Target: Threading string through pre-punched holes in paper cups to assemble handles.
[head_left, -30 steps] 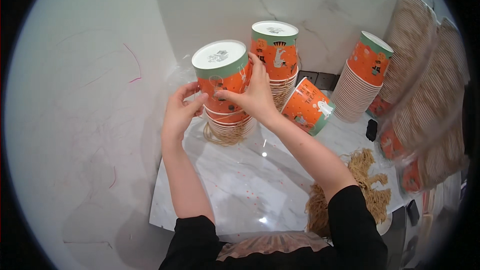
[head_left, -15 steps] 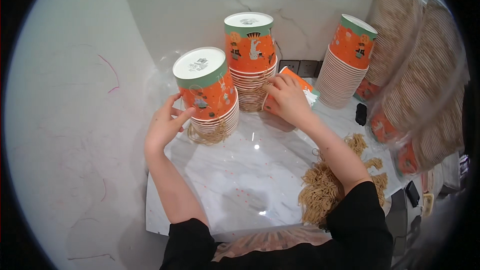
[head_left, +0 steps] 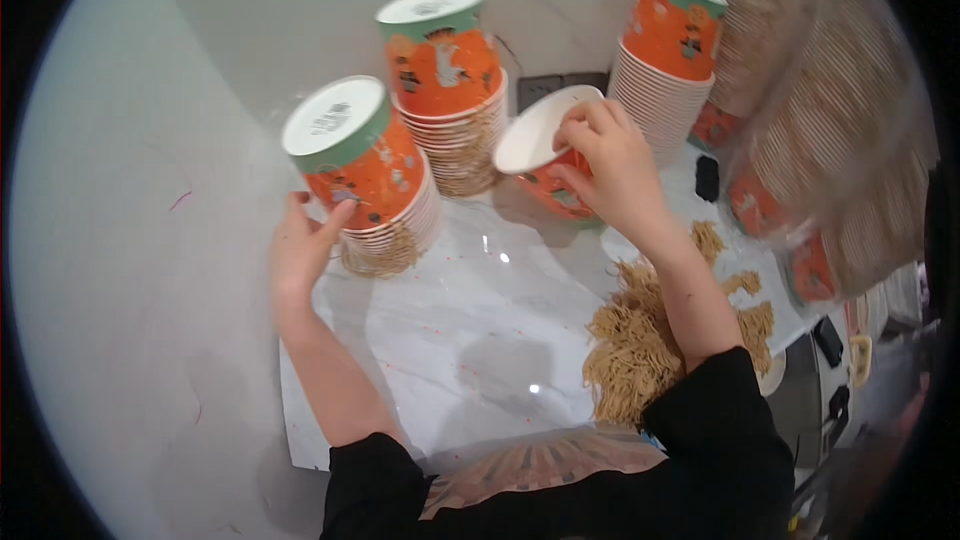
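Note:
My right hand (head_left: 610,155) pinches the rim of a single orange paper cup (head_left: 550,185). Its white mouth tilts up and to the left, just above the table. At the left, my left hand (head_left: 308,245) has thumb and fingers apart against the side of an upside-down stack of orange and green paper cups (head_left: 370,180). Tan cords (head_left: 385,252) hang in loops around the lower rims of this stack. Behind it, a second upside-down cup stack (head_left: 445,65) also has tan cords among its rims.
A pile of loose tan cords (head_left: 640,350) lies under my right forearm. A third cup stack (head_left: 672,50) stands at the back right, beside long plastic-wrapped sleeves of cups (head_left: 840,130). A small black object (head_left: 707,178) rests near them. Walls border the white marbled table (head_left: 440,325) behind and left.
The cup in my right hand has turned, and its mouth now faces up and left. My left hand stays by the left stack. The whole view has shifted and tilted somewhat.

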Demonstrator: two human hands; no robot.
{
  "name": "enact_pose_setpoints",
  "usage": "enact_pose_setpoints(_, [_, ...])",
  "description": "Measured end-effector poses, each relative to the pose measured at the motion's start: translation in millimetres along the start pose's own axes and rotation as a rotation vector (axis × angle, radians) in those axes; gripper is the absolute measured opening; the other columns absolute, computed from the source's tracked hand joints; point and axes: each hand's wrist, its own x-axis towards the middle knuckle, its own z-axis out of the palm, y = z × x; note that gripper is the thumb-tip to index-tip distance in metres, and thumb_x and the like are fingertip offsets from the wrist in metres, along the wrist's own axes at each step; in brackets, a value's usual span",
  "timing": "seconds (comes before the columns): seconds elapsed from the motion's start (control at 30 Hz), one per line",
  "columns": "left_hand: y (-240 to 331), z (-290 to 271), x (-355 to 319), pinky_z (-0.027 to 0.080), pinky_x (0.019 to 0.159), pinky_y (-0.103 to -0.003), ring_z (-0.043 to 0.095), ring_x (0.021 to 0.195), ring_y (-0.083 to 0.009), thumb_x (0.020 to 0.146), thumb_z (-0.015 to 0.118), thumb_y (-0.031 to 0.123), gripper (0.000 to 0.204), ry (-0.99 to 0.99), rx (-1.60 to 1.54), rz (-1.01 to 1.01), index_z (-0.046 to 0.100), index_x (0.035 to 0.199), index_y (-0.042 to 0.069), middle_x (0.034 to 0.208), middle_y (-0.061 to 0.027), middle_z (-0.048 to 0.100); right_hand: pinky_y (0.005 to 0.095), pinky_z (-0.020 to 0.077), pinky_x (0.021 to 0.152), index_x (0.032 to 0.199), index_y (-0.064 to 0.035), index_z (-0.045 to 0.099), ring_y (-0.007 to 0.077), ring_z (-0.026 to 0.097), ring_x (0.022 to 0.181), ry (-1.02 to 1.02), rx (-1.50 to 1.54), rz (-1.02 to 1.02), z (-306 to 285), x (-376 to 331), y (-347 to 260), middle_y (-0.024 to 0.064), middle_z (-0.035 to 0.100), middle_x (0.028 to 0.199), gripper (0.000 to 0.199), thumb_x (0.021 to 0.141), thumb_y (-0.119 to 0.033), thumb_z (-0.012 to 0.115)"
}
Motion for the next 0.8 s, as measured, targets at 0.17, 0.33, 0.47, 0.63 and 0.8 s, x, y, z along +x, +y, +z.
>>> enact_pose_setpoints(0.17, [29, -12, -19, 0.050, 0.091, -0.041, 0.067, 0.104, -0.0298, 0.079, 0.078, 0.060, 0.099, 0.227, 0.137, -0.033, 0.038, 0.150, 0.003, 0.115, -0.0159, 0.068, 0.0436, 0.0502, 0.078, 0.086, -0.0056, 0.063, 0.0315, 0.062, 0.096, -0.165, 0.242, 0.135, -38, -8, -18, 0.0091, 0.063, 0.091, 0.025, 0.074, -0.019, 0.081])
enact_pose_setpoints(0.33, [47, -14, -43, 0.046, 0.102, -0.039, 0.060, 0.120, -0.0264, 0.087, 0.078, 0.041, 0.070, 0.500, 0.109, 0.290, 0.053, 0.140, 0.003, 0.125, -0.0140, 0.065, 0.0405, 0.0495, 0.071, 0.084, -0.0051, 0.060, 0.0301, 0.064, 0.085, -0.479, 0.341, 0.052, -34, -20, -21, 0.0085, 0.063, 0.086, 0.025, 0.077, -0.018, 0.080])
enact_pose_setpoints(0.47, [77, -15, -77, 0.045, 0.104, -0.038, 0.060, 0.122, -0.0272, 0.074, 0.087, 0.014, 0.053, -0.184, -0.329, 0.691, 0.066, 0.122, 0.004, 0.128, -0.0133, 0.065, 0.0415, 0.0505, 0.073, 0.082, -0.0052, 0.059, 0.0300, 0.065, 0.087, -0.566, 0.357, 0.022, -30, -23, -21, 0.0078, 0.064, 0.086, 0.023, 0.076, -0.016, 0.079])
enact_pose_setpoints(0.63, [112, 40, -103, 0.049, 0.095, -0.042, 0.063, 0.108, -0.0351, 0.069, 0.088, 0.021, 0.054, -0.284, -0.158, 0.918, 0.067, 0.115, 0.003, 0.119, -0.0164, 0.067, 0.0408, 0.0509, 0.078, 0.089, -0.0051, 0.061, 0.0292, 0.064, 0.094, -0.652, 0.403, -0.049, -32, -37, 0, 0.0070, 0.065, 0.092, 0.028, 0.076, -0.019, 0.081])
enact_pose_setpoints(0.8, [110, 38, -106, 0.050, 0.084, -0.044, 0.064, 0.097, -0.0356, 0.075, 0.081, 0.013, 0.042, -0.450, 0.029, 0.972, 0.066, 0.112, 0.001, 0.101, -0.0131, 0.070, 0.0433, 0.0520, 0.078, 0.104, -0.0044, 0.061, 0.0306, 0.063, 0.095, -0.431, 0.275, 0.059, -66, -32, 35, 0.0099, 0.065, 0.100, 0.036, 0.079, -0.020, 0.081])
